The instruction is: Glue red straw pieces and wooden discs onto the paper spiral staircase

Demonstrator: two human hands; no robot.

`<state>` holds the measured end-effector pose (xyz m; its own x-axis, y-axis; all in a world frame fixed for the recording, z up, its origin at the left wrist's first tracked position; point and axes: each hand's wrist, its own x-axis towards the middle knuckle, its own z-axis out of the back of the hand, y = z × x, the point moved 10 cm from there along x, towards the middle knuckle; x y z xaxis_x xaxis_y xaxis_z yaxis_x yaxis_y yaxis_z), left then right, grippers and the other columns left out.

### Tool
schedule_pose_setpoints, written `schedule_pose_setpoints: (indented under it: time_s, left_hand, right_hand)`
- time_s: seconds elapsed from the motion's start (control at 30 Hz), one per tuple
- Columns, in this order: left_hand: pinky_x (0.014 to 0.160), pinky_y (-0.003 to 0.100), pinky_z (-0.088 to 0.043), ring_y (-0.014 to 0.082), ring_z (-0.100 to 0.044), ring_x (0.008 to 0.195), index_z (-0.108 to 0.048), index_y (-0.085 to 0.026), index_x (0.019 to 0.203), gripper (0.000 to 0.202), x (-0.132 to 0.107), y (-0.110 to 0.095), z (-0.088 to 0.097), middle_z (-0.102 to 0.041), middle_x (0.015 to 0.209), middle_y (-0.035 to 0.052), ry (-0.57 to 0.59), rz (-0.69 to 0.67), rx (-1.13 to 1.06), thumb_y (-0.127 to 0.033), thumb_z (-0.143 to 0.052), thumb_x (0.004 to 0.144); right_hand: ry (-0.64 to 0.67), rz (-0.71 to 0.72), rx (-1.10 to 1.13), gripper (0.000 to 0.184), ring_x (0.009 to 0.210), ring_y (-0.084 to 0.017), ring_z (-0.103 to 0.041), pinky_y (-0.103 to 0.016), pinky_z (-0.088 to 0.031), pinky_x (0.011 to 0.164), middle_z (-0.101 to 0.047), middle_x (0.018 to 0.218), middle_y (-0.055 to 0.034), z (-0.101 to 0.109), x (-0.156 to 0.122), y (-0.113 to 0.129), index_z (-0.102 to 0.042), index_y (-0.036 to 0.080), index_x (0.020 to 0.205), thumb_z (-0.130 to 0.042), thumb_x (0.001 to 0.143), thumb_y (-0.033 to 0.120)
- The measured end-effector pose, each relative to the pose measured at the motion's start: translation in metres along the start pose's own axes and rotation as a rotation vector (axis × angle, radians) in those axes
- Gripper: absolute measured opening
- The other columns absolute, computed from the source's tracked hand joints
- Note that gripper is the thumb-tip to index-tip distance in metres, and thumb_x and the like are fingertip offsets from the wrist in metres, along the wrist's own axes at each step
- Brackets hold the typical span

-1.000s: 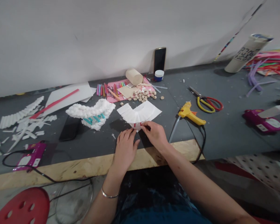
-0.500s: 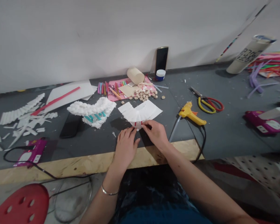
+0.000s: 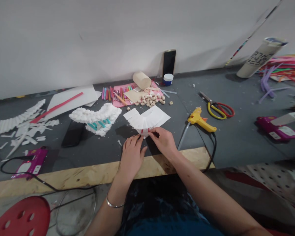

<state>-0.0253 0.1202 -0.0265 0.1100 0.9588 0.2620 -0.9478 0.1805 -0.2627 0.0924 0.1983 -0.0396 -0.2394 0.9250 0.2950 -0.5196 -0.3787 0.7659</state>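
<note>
Flat on the dark table in front of me lies a white paper cutout [image 3: 148, 119], fan-shaped, with short red strips near its lower tip. My right hand [image 3: 163, 141] has thumb and forefinger pinched at the red strip on its lower right edge; whatever is between the fingertips is too small to make out. My left hand [image 3: 132, 154] rests with fingers stretched out, their tips touching the cutout's lower left edge. Left of it sits a similar shape covered in white fluff [image 3: 95, 118] with teal strips. A yellow glue gun [image 3: 201, 121] lies to the right.
Scissors [image 3: 216, 106] lie beyond the glue gun. Pistachio shells [image 3: 151, 99] and crayons [image 3: 113, 93] sit at the back, near a propped phone [image 3: 169, 62] and a small jar [image 3: 168, 79]. White paper scraps [image 3: 27, 127] and a purple power strip [image 3: 30, 162] are at left; a cord hangs over the edge.
The view has shifted very slightly. Both hands stay at the lower edge of the paper cutout, with almost no visible movement.
</note>
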Motion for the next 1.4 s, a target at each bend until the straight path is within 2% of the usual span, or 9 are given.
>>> schedule_pose_setpoints:
  time_s: [0.23, 0.37, 0.53, 0.63, 0.73, 0.87, 0.97, 1.1, 1.4]
  left_hand:
    - [0.107, 0.049, -0.039, 0.0315, -0.049, 0.125, -0.056, -0.017, 0.131, 0.039, 0.000, 0.001, -0.001, -0.059, 0.133, 0.0139, -0.014, -0.005, -0.019, -0.028, -0.052, 0.094]
    - [0.105, 0.049, -0.041, 0.0303, -0.052, 0.122, -0.057, -0.018, 0.129, 0.037, 0.002, 0.007, 0.006, -0.061, 0.129, 0.0141, -0.062, 0.031, -0.149, -0.029, -0.053, 0.094]
    - [0.069, 0.031, -0.050, 0.0179, -0.060, 0.076, -0.067, -0.019, 0.106, 0.024, 0.008, 0.023, 0.018, -0.063, 0.084, 0.0051, -0.127, 0.250, -0.502, -0.033, -0.056, 0.091]
    - [0.048, 0.023, -0.039, 0.0094, -0.048, 0.049, -0.065, -0.018, 0.106, 0.029, 0.012, 0.029, 0.004, -0.054, 0.064, -0.0034, -0.081, 0.443, -0.825, -0.040, -0.061, 0.086]
    - [0.035, 0.019, -0.023, 0.0044, -0.034, 0.034, -0.062, -0.016, 0.103, 0.040, 0.014, 0.026, -0.020, -0.046, 0.055, -0.0088, -0.037, 0.642, -1.216, -0.046, -0.068, 0.078]
    - [0.032, 0.016, -0.019, 0.0028, -0.036, 0.031, -0.061, -0.014, 0.094, 0.042, 0.017, 0.017, -0.035, -0.048, 0.053, -0.0092, -0.086, 0.780, -1.456, -0.041, -0.078, 0.067]
    - [0.031, 0.014, -0.021, 0.0023, -0.038, 0.031, -0.059, -0.015, 0.090, 0.037, 0.021, 0.008, -0.036, -0.050, 0.053, -0.0092, -0.104, 0.796, -1.513, -0.036, -0.079, 0.066]
    - [0.029, 0.013, -0.012, 0.0008, -0.036, 0.030, -0.053, -0.016, 0.077, 0.031, 0.026, 0.001, -0.041, -0.050, 0.053, -0.0092, -0.074, 0.828, -1.576, -0.033, -0.077, 0.067]
    - [0.030, 0.012, -0.012, -0.0009, -0.034, 0.032, -0.049, -0.017, 0.075, 0.033, 0.031, -0.003, -0.048, -0.051, 0.057, -0.0095, -0.051, 0.829, -1.678, -0.032, -0.078, 0.069]
  right_hand:
    - [0.011, -0.007, -0.011, 0.010, 0.080, -0.020, -0.067, -0.029, -0.047, 0.073, -0.074, 0.087, -0.0050, -0.001, 0.000, -0.001, -0.070, 0.020, 0.087, -0.061, 0.088, 0.021]
    - [0.026, -0.013, -0.014, 0.010, 0.081, -0.020, -0.067, -0.029, -0.047, 0.073, -0.074, 0.088, -0.0049, 0.000, 0.002, 0.002, -0.070, 0.020, 0.087, -0.061, 0.088, 0.020]
    - [0.037, -0.016, -0.019, 0.008, 0.080, -0.019, -0.066, -0.028, -0.046, 0.072, -0.074, 0.087, -0.0044, 0.000, 0.003, 0.004, -0.070, 0.020, 0.086, -0.062, 0.087, 0.018]
    - [0.036, -0.015, -0.019, 0.008, 0.078, -0.018, -0.066, -0.027, -0.045, 0.069, -0.073, 0.088, -0.0047, -0.001, 0.004, 0.004, -0.070, 0.020, 0.088, -0.063, 0.086, 0.017]
    - [0.037, -0.010, -0.006, 0.008, 0.081, -0.018, -0.066, -0.026, -0.045, 0.071, -0.073, 0.089, -0.0045, -0.001, 0.004, 0.005, -0.070, 0.020, 0.088, -0.062, 0.088, 0.017]
    - [0.048, -0.016, 0.018, 0.012, 0.083, -0.018, -0.066, -0.026, -0.045, 0.074, -0.074, 0.091, -0.0043, 0.000, 0.003, 0.007, -0.070, 0.020, 0.090, -0.059, 0.091, 0.019]
    - [0.056, -0.020, 0.039, 0.013, 0.086, -0.018, -0.066, -0.026, -0.045, 0.075, -0.074, 0.094, -0.0048, 0.000, 0.003, 0.007, -0.070, 0.020, 0.093, -0.057, 0.092, 0.019]
    - [0.070, -0.012, 0.045, 0.013, 0.089, -0.018, -0.065, -0.026, -0.045, 0.077, -0.073, 0.096, -0.0048, -0.001, 0.003, 0.006, -0.069, 0.020, 0.095, -0.056, 0.092, 0.019]
    - [0.084, -0.007, -0.019, 0.015, 0.083, -0.017, -0.063, -0.025, -0.041, 0.071, -0.071, 0.092, -0.0052, -0.004, 0.005, 0.005, -0.068, 0.019, 0.094, -0.054, 0.094, 0.024]
